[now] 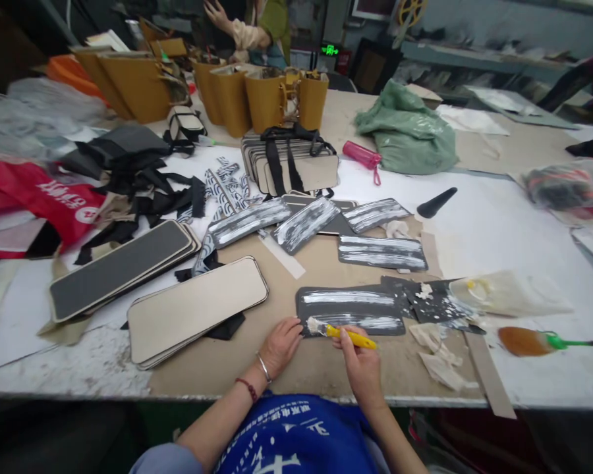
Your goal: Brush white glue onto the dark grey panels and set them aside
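Yellow brush (333,331) is being pinched by the right hand (360,359); the half-curled, empty left hand (281,342) is touching the dark panel (350,310) at its eight o'clock. Overlong strokes could be smearing that hand.

Brown containers (264,102) stand toward the rear of the tabletop (342,110), a person (277,29) behind them. A green plastic bag (412,135) lies to the right, a pink pouch (360,153) just beside it. A green sign (330,50) is lit.

Brush (340,332) on strip (350,311), panel stacks (197,311) left, bag (511,293) right, bundle (316,170) behind.
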Motion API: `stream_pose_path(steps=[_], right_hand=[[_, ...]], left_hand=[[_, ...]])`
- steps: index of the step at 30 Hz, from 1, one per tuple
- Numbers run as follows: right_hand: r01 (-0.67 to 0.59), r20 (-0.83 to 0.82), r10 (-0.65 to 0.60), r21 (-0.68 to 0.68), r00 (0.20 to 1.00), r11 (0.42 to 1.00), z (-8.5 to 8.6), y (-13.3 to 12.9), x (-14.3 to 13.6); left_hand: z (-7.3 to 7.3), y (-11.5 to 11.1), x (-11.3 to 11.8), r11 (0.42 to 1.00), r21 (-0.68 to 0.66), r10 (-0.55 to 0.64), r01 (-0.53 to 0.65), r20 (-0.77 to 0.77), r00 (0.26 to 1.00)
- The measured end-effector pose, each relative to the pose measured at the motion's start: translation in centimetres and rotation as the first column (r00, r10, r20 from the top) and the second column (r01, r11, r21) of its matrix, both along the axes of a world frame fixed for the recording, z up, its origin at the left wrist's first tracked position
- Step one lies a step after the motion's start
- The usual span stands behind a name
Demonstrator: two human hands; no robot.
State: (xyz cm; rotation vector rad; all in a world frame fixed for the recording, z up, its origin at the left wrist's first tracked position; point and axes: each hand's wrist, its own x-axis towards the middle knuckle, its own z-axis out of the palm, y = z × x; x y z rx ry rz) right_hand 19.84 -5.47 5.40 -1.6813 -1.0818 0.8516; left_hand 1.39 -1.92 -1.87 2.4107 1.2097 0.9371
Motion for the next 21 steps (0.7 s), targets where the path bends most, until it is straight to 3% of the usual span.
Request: stream_pose_path(steps=[3, 6, 10, 14, 18, 21], right_hand=[[-0.006, 0.173, 0.001, 0.029, 0.985, 1.0, -0.3, 0.2, 1.1], [-0.035, 0.297, 0.006, 0.092, 0.955, 0.995, 0.4, 0.9, 1.2], [-0.064, 0.105, 0.055, 0.084, 0.993, 0.994, 0.8, 3.2, -1.4], [-0.054, -0.024, 0.055, 0.055, 0.998, 0.997, -0.3, 5.3, -2.8], [0.07, 0.068, -0.07, 0.002, 0.995, 0.998, -0.9, 5.5, 1.2], [0.208, 0.196, -0.202, -0.012, 0.96, 0.978, 0.1, 4.8, 5.6]], left_hand=[[-0.2, -0.1, 0.1, 1.0, -0.003, 0.017, -0.017, 0.0, 1.0], [-0.3, -0.1, 0.2, 1.0, 0.005, 0.022, -0.022, 0.017, 1.0], [0.0, 0.0, 0.2, 1.0, -0.011, 0.022, -0.022, 0.03, 0.999], [0.2, 0.0, 0.3, 1.0, -0.013, 0.022, -0.022, 0.016, 1.0], [0.0, -0.1, 0.4, 1.0, 0.014, 0.026, -0.026, 0.005, 1.0], [-0.2, -0.2, 0.4, 0.999, 0.031, 0.042, -0.042, 0.006, 0.999]])
